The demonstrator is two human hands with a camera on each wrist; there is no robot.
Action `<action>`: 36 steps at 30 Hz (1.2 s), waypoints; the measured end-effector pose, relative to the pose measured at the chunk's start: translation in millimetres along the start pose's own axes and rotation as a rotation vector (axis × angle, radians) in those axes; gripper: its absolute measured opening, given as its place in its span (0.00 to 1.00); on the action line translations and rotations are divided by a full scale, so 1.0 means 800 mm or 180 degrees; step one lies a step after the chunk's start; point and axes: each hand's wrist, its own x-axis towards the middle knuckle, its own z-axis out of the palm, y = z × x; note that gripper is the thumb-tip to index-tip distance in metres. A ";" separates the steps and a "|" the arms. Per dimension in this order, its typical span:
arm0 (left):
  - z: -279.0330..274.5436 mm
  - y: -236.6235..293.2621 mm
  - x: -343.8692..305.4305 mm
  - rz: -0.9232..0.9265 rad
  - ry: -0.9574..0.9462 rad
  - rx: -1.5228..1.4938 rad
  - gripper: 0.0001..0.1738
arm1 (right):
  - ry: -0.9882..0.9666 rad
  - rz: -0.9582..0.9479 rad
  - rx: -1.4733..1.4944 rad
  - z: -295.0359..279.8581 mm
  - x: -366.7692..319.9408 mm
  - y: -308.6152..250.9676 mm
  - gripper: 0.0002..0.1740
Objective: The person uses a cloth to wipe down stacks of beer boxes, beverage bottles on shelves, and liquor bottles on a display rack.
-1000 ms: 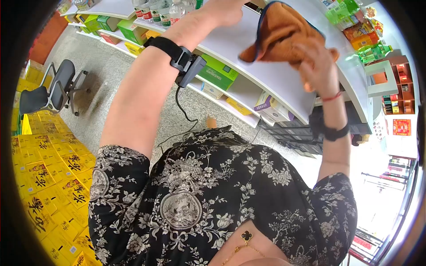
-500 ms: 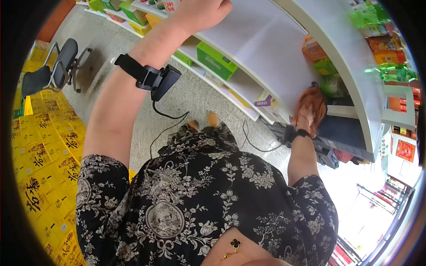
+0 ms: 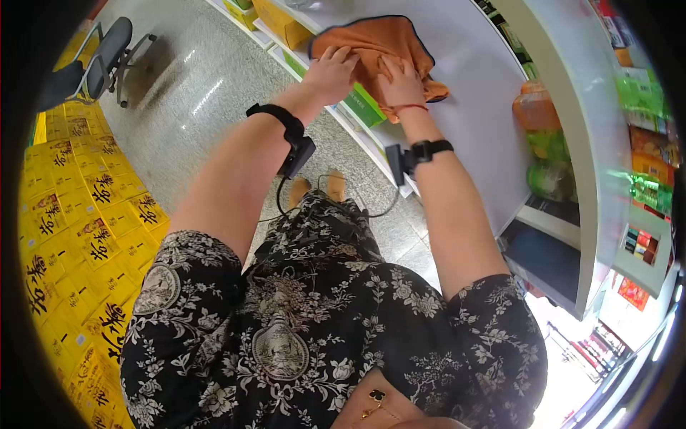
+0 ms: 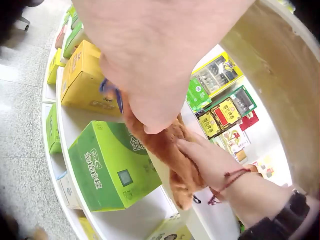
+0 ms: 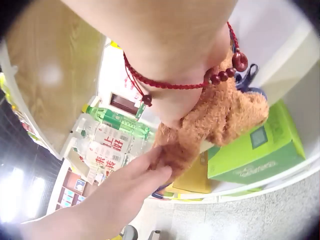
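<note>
An orange-brown cloth (image 3: 386,36) with dark edging lies over the front of a white shelf (image 3: 475,79). My left hand (image 3: 330,77) holds it near the shelf's front edge, and the right wrist view shows thumb and fingers pinching the fabric (image 5: 172,155). Close beside it, my right hand (image 3: 401,86), with a red beaded string (image 5: 175,86) at the wrist, grips the cloth too. From the left wrist, its thumb rests on bunched cloth (image 4: 167,145), with the other fingers hidden.
Below the cloth, a green box (image 4: 100,170) and a yellow box (image 4: 85,75) stand on a lower shelf. Plastic bottles (image 5: 105,145) are further along. Wrapped goods (image 3: 539,118) sit at the right by an upright panel (image 3: 564,64). Yellow cartons (image 3: 78,214) and a chair (image 3: 111,57) are at left.
My right hand has come from the shelf's right end toward the left, bringing the cloth along. The cloth has spread out from a bunch, and my left hand now holds it too.
</note>
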 end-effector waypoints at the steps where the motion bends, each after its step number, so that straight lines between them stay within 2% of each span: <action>1: 0.006 0.002 0.002 -0.0025 -0.0012 0.0010 0.34 | -0.0067 -0.0215 0.0171 -0.008 -0.006 0.023 0.24; 3: 0.000 0.012 0.005 0.0007 -0.0142 0.0064 0.35 | -0.0034 -0.0473 0.0491 -0.024 -0.026 0.080 0.23; 4: 0.000 0.009 0.005 0.0031 -0.0272 0.0121 0.37 | 0.0433 -0.0953 0.0041 -0.013 -0.051 0.182 0.23; 5: 0.012 0.004 0.010 -0.0047 -0.0299 0.0084 0.38 | 0.0285 -0.0472 -0.0187 -0.045 -0.082 0.204 0.24; 6: 0.012 0.003 0.012 -0.0077 -0.0287 0.0071 0.38 | -0.0087 -0.0059 -0.0675 -0.058 -0.114 0.256 0.27; 7: 0.011 -0.001 0.021 -0.0079 -0.0310 0.0203 0.39 | -0.0006 0.1190 -0.0115 -0.070 -0.122 0.279 0.29; 9: 0.012 -0.004 0.014 -0.0135 -0.0365 0.0288 0.39 | 0.0052 0.2120 0.0176 -0.050 -0.175 0.397 0.33; 10: 0.013 -0.004 0.011 -0.0098 -0.0353 0.0240 0.41 | 0.0125 0.2333 0.0416 -0.050 -0.171 0.405 0.33; 11: 0.013 -0.003 0.011 -0.0063 -0.0322 0.0197 0.42 | 0.0213 0.2545 0.0652 -0.063 -0.163 0.383 0.33; 12: 0.013 -0.003 0.012 -0.0089 -0.0280 0.0174 0.42 | -0.0111 0.2861 -0.0212 -0.067 -0.148 0.357 0.32; 13: 0.012 -0.002 0.011 -0.0108 -0.0321 0.0077 0.43 | -0.0435 0.3151 -0.1088 -0.080 -0.130 0.301 0.32; 15: 0.013 -0.003 0.009 -0.0165 -0.0352 -0.0023 0.44 | -0.0061 0.2022 -0.0599 -0.066 -0.076 0.241 0.26; 16: 0.012 -0.005 0.008 -0.0142 -0.0364 -0.0045 0.44 | -0.0165 0.0718 -0.1375 -0.021 -0.041 0.257 0.22; 17: 0.012 -0.004 0.007 -0.0114 -0.0377 -0.0068 0.45 | -0.0002 0.0079 -0.1025 -0.023 0.000 0.194 0.21; 18: 0.013 -0.003 0.006 -0.0150 -0.0366 -0.0073 0.45 | -0.0084 0.0034 -0.0278 -0.011 0.042 0.148 0.23; 19: 0.013 -0.004 0.007 -0.0125 -0.0373 -0.0067 0.45 | 0.0407 -0.0239 0.0047 0.008 0.068 0.099 0.25; 21: 0.011 -0.008 0.009 -0.0166 -0.0351 -0.0044 0.45 | 0.0287 -0.0825 0.0253 0.034 0.115 0.025 0.27; 23: 0.008 -0.007 0.013 -0.0144 -0.0761 0.0037 0.45 | 0.0226 -0.1066 0.0360 0.033 0.141 -0.009 0.28; 25: 0.006 -0.006 0.012 -0.0168 -0.0763 -0.0015 0.44 | -0.0024 -0.1533 0.0546 0.029 0.157 -0.024 0.29; 27: 0.010 -0.005 0.009 -0.0196 -0.0753 -0.0060 0.44 | -0.0067 -0.1731 0.0615 0.028 0.173 0.009 0.28; 28: 0.014 -0.006 0.008 -0.0109 -0.0523 -0.0096 0.44 | -0.0090 -0.1900 0.0691 0.024 0.185 0.036 0.27; 30: 0.017 -0.009 0.006 -0.0084 -0.0271 -0.0103 0.44 | -0.0079 -0.1640 0.0242 0.007 0.215 0.108 0.25; 31: 0.017 -0.008 0.004 -0.0062 -0.0193 -0.0184 0.45 | -0.0394 -0.1460 0.0750 -0.030 0.219 0.122 0.24; 32: 0.017 -0.010 0.004 -0.0039 -0.0107 -0.0252 0.45 | -0.0247 -0.0858 0.0667 -0.040 0.222 0.155 0.23; 33: 0.018 -0.012 0.004 -0.0049 -0.0086 -0.0386 0.45 | -0.0051 -0.0534 0.0537 -0.023 0.248 0.226 0.22; 34: 0.020 -0.012 0.003 -0.0096 -0.0076 -0.0388 0.45 | 0.0078 -0.0220 0.0352 -0.027 0.259 0.266 0.23; 36: 0.023 -0.014 0.002 -0.0015 -0.0013 -0.0483 0.45 | 0.0085 0.0206 -0.0005 -0.041 0.277 0.301 0.24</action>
